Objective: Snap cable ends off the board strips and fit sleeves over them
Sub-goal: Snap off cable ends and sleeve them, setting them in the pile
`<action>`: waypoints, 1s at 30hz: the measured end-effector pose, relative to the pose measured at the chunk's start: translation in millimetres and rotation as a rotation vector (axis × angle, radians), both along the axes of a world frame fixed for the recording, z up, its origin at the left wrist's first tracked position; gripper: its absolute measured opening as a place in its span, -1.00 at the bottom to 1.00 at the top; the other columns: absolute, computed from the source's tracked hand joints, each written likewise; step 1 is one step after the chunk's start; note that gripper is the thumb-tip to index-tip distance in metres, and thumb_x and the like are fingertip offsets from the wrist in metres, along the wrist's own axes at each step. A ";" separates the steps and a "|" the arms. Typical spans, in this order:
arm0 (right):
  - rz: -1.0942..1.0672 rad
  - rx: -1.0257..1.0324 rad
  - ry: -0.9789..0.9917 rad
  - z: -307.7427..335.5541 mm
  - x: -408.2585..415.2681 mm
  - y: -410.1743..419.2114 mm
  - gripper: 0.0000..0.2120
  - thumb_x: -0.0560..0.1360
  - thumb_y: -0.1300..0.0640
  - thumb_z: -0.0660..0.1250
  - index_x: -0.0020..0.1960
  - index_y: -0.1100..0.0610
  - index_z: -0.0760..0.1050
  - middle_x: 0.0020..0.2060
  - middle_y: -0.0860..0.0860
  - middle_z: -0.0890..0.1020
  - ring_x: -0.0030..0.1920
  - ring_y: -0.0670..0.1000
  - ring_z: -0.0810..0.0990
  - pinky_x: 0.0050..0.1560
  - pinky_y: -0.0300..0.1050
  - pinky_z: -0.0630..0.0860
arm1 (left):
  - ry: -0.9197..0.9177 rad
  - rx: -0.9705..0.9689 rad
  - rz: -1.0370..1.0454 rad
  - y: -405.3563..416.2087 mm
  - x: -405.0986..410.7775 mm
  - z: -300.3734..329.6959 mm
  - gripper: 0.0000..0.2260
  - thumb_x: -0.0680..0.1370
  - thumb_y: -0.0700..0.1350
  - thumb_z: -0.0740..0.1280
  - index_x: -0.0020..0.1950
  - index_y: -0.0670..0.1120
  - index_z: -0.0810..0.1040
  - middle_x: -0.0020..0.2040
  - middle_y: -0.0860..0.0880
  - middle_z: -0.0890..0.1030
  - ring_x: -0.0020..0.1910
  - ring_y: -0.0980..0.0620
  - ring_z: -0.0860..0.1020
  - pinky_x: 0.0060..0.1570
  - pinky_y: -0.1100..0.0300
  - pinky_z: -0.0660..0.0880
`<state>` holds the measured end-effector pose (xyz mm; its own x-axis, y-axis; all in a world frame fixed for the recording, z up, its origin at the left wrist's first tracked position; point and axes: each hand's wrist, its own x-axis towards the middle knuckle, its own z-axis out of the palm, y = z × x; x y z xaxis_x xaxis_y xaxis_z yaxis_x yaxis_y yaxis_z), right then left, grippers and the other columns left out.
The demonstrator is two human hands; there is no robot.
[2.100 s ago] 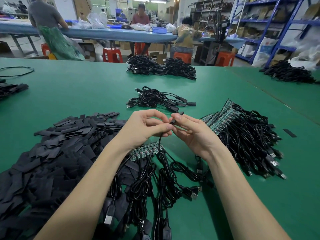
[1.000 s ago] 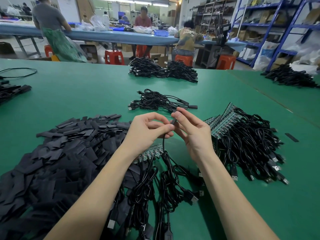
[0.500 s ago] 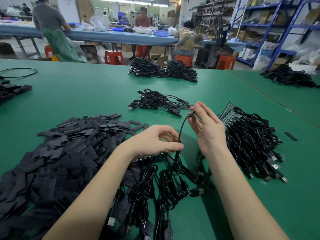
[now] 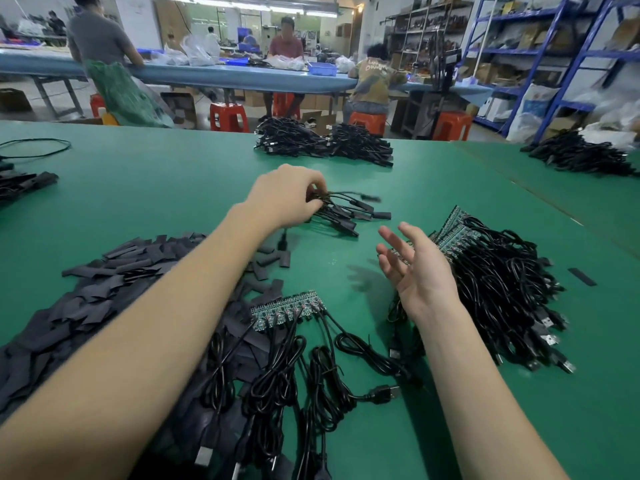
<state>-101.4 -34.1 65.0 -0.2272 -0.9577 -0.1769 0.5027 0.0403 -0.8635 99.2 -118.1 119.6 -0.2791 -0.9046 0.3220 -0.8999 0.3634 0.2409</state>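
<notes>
fingers [image 4: 313,199] of the left hand [image 4: 284,199] were curled on a black cable in the small bundle of sleeved cables [image 4: 343,213] far on the green desk [image 4: 156,188]. the right hand [image 4: 419,268] hovered released, fingers spread, beside the big heap of board strips [image 4: 457,230]. one board strip [image 4: 287,310] lay near, next to the loose sleeves [image 4: 104,292].

A green board strip [image 4: 287,311] lies flat at lower centre, black coiled cables [image 4: 277,382] still joined to its near edge and trailing toward the bottom of the frame. Flat black sleeves [image 4: 90,299] are heaped at left. At upper centre lies a small bundle of sleeved cables [image 4: 346,216]; at right, stacked board strips [image 4: 453,230] with a tangled mass of cables [image 4: 502,292].
</notes>
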 end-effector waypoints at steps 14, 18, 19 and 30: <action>0.162 -0.022 0.253 -8.3 9.3 -2.8 -0.90 0.61 0.14 0.34 0.11 0.10 0.56 -0.22 -0.01 0.74 -0.36 -0.06 0.63 -0.32 -0.25 0.59 | -0.196 0.233 0.107 -65.5 -5.2 -70.0 -0.54 0.60 -0.06 0.32 0.42 -0.20 0.29 0.17 -0.23 0.53 0.11 -0.24 0.52 0.05 -0.09 0.51; 0.235 -0.031 0.372 -10.1 14.6 -2.6 -0.87 0.61 0.14 0.34 0.15 0.11 0.56 -0.22 0.00 0.74 -0.36 -0.06 0.62 -0.32 -0.25 0.57 | -0.134 0.346 0.076 -76.1 1.9 -66.2 -0.47 0.57 0.05 0.39 0.41 -0.17 0.31 0.24 -0.22 0.52 0.18 -0.22 0.51 0.23 -0.11 0.46; 0.256 -0.032 0.404 -10.7 15.0 -2.6 -0.86 0.60 0.14 0.34 0.14 0.11 0.57 -0.22 0.00 0.74 -0.35 -0.06 0.62 -0.31 -0.25 0.58 | -0.111 0.345 0.067 -75.5 3.2 -66.8 -0.47 0.56 0.06 0.40 0.41 -0.15 0.32 0.26 -0.21 0.52 0.20 -0.21 0.51 0.25 -0.11 0.46; 0.523 0.156 0.951 -9.8 42.6 0.6 -0.85 0.49 0.01 0.44 -0.01 0.06 0.59 -0.17 0.03 0.73 -0.28 0.02 0.75 -0.23 -0.13 0.63 | 0.312 0.466 -0.108 38.1 33.5 -54.2 -0.87 0.55 0.12 0.41 0.01 0.11 0.60 -0.02 0.11 0.66 -0.08 0.14 0.62 0.00 0.17 0.53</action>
<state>-58.8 -33.5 55.2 0.0932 -0.9576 -0.2725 -0.4772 0.1973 -0.8564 132.8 -80.0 65.4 -0.3337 -0.9424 -0.0220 -0.7243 0.2413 0.6458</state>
